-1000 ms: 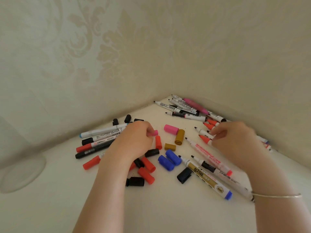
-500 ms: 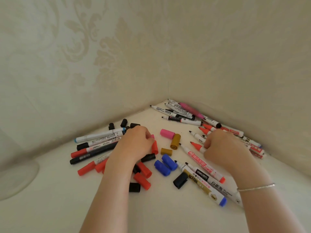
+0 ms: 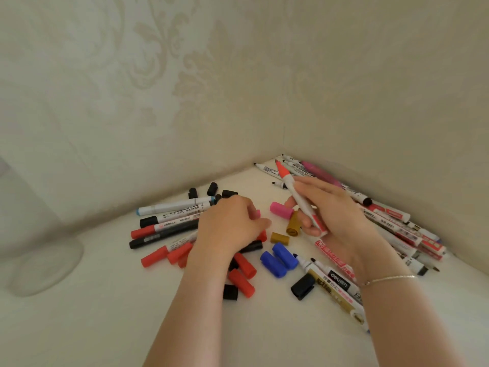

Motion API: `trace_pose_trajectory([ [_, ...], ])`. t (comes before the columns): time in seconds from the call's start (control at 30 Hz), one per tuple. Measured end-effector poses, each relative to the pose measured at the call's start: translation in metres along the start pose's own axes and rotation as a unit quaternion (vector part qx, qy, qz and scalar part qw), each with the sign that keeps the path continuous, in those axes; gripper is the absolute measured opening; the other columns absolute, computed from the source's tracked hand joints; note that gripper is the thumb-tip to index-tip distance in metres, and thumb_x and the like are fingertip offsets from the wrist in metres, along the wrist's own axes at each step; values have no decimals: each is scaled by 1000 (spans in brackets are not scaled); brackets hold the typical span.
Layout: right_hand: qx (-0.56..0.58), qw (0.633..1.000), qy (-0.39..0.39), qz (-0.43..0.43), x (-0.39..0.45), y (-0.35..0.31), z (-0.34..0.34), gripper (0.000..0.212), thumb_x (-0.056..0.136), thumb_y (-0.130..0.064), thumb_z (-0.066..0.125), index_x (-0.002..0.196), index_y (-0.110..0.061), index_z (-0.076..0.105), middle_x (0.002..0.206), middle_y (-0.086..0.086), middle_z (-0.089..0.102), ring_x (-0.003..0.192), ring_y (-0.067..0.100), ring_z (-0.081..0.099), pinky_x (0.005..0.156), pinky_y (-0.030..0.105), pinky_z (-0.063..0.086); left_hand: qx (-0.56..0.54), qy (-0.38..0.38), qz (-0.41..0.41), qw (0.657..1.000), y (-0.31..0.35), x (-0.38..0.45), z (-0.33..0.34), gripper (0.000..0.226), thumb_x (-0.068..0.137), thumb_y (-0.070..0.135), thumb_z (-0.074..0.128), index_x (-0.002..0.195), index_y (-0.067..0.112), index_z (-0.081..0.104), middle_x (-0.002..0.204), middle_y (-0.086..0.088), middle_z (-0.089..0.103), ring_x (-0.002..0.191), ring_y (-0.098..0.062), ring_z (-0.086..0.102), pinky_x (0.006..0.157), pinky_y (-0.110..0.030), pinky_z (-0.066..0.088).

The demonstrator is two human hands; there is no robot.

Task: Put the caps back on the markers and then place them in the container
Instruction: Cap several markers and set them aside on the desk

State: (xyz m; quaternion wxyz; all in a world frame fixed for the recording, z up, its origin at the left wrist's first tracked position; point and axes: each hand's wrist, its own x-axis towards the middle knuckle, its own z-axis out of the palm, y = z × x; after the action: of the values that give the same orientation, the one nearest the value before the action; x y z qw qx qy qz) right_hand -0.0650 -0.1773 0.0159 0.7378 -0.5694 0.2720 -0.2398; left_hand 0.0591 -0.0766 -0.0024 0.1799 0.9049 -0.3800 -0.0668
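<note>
Since half a second ago the right hand [image 3: 333, 215] has lifted a white red-tipped uncapped marker [image 3: 299, 198] off the desk [image 3: 105, 327], fingers wrapped round its barrel, tip toward 11 o'clock. The left hand [image 3: 230, 223] curls over the loose red plastic caps [image 3: 242, 274]; whether it pinches one cannot be told. Capping comes next. The clear glass container [image 3: 39, 250] at 9 o'clock looks empty.

right hand [image 3: 336, 215] gripping uncapped red-tip marker [image 3: 299, 197], tip pointing to 11 o'clock, lifted off white table [image 3: 105, 313]. left hand [image 3: 230, 223] down on cap pile, fingers curled, whatever it's pinching is hidden. pink cap [image 3: 281, 210] between hands. two blue caps [image 3: 279, 259] at 5 o'clock from left hand. clear container [image 3: 39, 250] way off at 9 o'clock.
</note>
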Motion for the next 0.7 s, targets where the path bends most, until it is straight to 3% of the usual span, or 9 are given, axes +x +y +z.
trace_pose_trajectory([
  [0.13, 22, 999, -24, -12, 0, 2, -9, 22, 97, -11, 45, 110, -13, 62, 66, 9, 60, 39, 12, 34, 34, 19, 19, 5, 12, 5, 1000, 3, 0, 6, 22, 88, 41, 59, 106, 30, 64, 99, 13, 64, 93, -11, 61, 73, -26, 43],
  [0.2, 5, 999, -32, -25, -3, 4, -11, 25, 97, -10, 45, 110, -17, 65, 68, 11, 59, 38, 13, 33, 35, 19, 18, -151, 38, -19, 988, 3, 3, 6, 18, 91, 33, 58, 105, 24, 65, 86, 11, 71, 84, -9, 66, 69, -24, 46],
  [0.23, -3, 999, -37, -33, -5, 4, -11, 26, 96, -10, 45, 110, -19, 66, 68, 12, 59, 38, 13, 32, 35, 19, 18, -287, 42, -37, 956, 4, 4, 3, 18, 93, 28, 57, 106, 19, 66, 80, 8, 72, 81, -9, 69, 68, -23, 47],
  [0.33, -54, 996, -50, -56, -13, 4, -8, 30, 96, -12, 46, 110, -28, 68, 68, 13, 60, 36, 13, 32, 35, 19, 19, -619, 7, -77, 781, 8, 0, -6, 17, 97, 16, 55, 108, 12, 66, 82, 1, 74, 84, -15, 73, 75, -28, 55],
  [0.4, -82, 993, -57, -65, -15, 4, -6, 31, 96, -13, 47, 108, -32, 69, 68, 14, 60, 35, 11, 33, 35, 18, 20, -704, -5, -82, 706, 9, -4, -10, 14, 97, 15, 54, 102, 10, 66, 86, -2, 75, 86, -15, 73, 73, -26, 55],
  [0.47, -98, 991, -62, -68, -15, 5, -5, 31, 96, -13, 48, 109, -33, 69, 66, 14, 59, 34, 11, 33, 33, 16, 21, -742, -6, -85, 665, 9, -5, -10, 16, 97, 13, 52, 94, 9, 67, 87, -4, 75, 85, -14, 73, 72, -24, 56],
  [0.57, -113, 989, -66, -64, -14, 5, -5, 30, 95, -12, 49, 111, -29, 68, 64, 10, 58, 35, 11, 33, 32, 16, 22, -764, -6, -92, 639, 10, -4, -11, 18, 98, 12, 51, 91, 7, 66, 85, -6, 75, 84, -15, 73, 72, -24, 58],
  [0.7, -125, 988, -68, -57, -13, 6, -5, 30, 95, -11, 49, 111, -28, 68, 68, 13, 57, 35, 11, 32, 33, 17, 22, -742, -8, -79, 666, 10, -4, -8, 17, 98, 13, 51, 97, 6, 66, 95, -12, 75, 92, -18, 72, 80, -27, 58],
])
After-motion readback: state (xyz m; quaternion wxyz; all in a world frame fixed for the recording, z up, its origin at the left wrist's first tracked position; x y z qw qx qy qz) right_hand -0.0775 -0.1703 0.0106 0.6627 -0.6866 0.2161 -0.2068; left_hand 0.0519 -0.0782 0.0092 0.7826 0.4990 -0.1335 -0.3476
